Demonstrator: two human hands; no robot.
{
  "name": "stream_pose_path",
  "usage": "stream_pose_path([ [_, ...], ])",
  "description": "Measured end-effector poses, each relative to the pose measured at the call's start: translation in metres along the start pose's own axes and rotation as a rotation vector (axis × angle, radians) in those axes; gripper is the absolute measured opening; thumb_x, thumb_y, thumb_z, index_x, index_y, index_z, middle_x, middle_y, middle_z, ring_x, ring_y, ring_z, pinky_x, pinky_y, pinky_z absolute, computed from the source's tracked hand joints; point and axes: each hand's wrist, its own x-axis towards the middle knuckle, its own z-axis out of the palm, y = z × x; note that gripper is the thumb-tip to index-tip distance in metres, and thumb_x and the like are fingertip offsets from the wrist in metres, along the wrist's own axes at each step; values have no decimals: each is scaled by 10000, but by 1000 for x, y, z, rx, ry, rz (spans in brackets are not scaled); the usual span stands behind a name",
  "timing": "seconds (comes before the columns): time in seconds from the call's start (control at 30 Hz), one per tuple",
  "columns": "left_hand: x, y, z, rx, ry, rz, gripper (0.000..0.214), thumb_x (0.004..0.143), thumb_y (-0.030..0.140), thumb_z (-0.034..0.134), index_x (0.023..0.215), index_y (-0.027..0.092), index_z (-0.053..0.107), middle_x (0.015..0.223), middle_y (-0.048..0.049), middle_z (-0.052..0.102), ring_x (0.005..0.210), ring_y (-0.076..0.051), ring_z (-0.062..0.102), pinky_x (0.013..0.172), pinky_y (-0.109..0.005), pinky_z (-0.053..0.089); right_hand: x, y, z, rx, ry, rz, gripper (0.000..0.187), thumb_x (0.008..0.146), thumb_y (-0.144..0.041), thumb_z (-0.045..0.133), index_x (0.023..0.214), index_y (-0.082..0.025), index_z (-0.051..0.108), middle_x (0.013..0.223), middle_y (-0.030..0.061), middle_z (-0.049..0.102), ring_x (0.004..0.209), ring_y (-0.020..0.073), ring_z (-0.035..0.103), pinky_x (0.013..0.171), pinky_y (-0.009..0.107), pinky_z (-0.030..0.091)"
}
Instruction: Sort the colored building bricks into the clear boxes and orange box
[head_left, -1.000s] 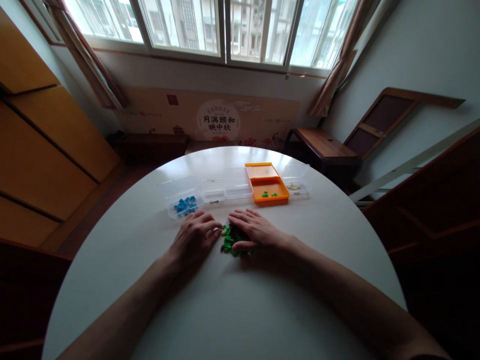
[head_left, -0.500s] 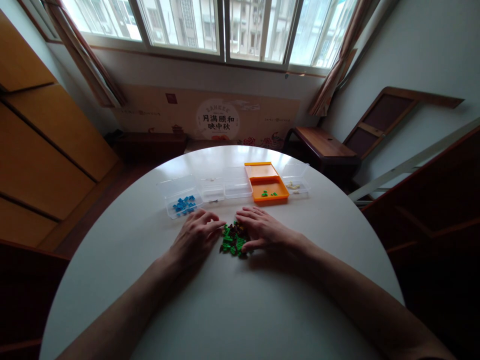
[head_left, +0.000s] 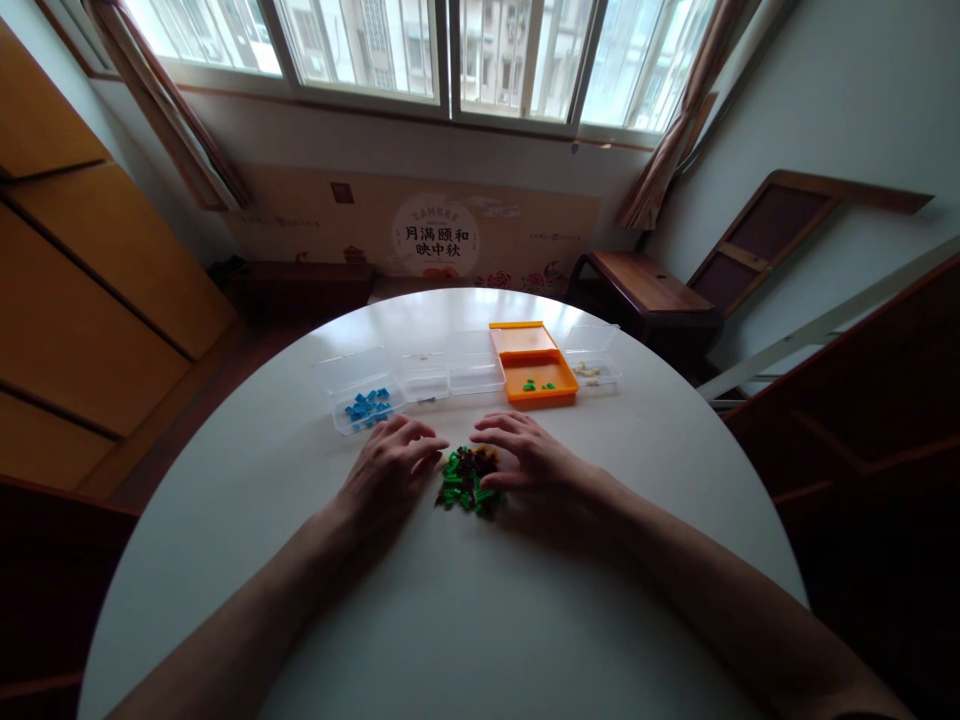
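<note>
A small pile of green, dark brown and a few yellow toy bricks (head_left: 466, 480) lies on the round white table (head_left: 480, 610). At its left side is my left hand (head_left: 391, 458), fingers loosely bent and slightly apart, with nothing visible in them. My right hand (head_left: 529, 452) curves around the pile's right side, its fingers and thumb spread apart. The right thumb rests at or just above the green bricks; whether it touches them I cannot tell. Beyond the hands, an orange box (head_left: 544, 402) stands with its lid open and holds several green bricks.
A clear box (head_left: 346, 430) with blue bricks stands behind my left hand. Further clear boxes (head_left: 477, 378) stand in a row beside it. Right of the orange box, another clear box (head_left: 606, 383) holds cream-coloured pieces. A wooden chair (head_left: 652, 285) is beyond the table.
My right fingers have lifted and spread a little away from the pile. More of the brown and yellow bricks shows between the hands. The left hand has barely shifted.
</note>
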Motion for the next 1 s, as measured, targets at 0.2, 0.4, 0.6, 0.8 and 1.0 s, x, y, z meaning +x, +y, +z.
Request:
stream_pose_path([
  [0.2,-1,1,-2,-9,46,-17,197,908,246,519,917,225,715,875,-49,664,853,-193,550,794,-360,442,10,-18,13,-46,63,-2,189,921,-247,558,1055,-268,689,1113,60,655,1047,210,543,968,399,388],
  [0.4,-2,2,-2,-7,41,0,185,905,237,529,905,223,713,862,-46,664,840,-189,551,811,-366,446,15,-20,20,-48,74,-1,149,913,-271,577,979,-248,709,1053,47,676,1003,202,545,952,380,375],
  [0.6,-1,3,-2,-53,41,36,155,885,228,553,880,215,707,860,-47,667,835,-183,552,803,-365,454,13,-20,22,-10,103,67,100,893,-220,603,875,-220,701,977,47,677,927,186,550,901,344,388],
  [0.8,1,10,-4,-95,57,94,111,865,213,578,882,212,687,870,-42,672,834,-178,551,794,-349,456,14,-19,23,59,161,143,67,877,-181,613,855,-200,674,930,47,674,922,190,562,896,356,381],
  [1.0,6,19,3,-7,101,119,106,889,250,577,860,210,671,837,-30,676,813,-172,549,780,-330,423,14,-19,21,138,165,150,49,866,-175,615,864,-199,658,931,45,670,941,199,566,899,366,384],
])
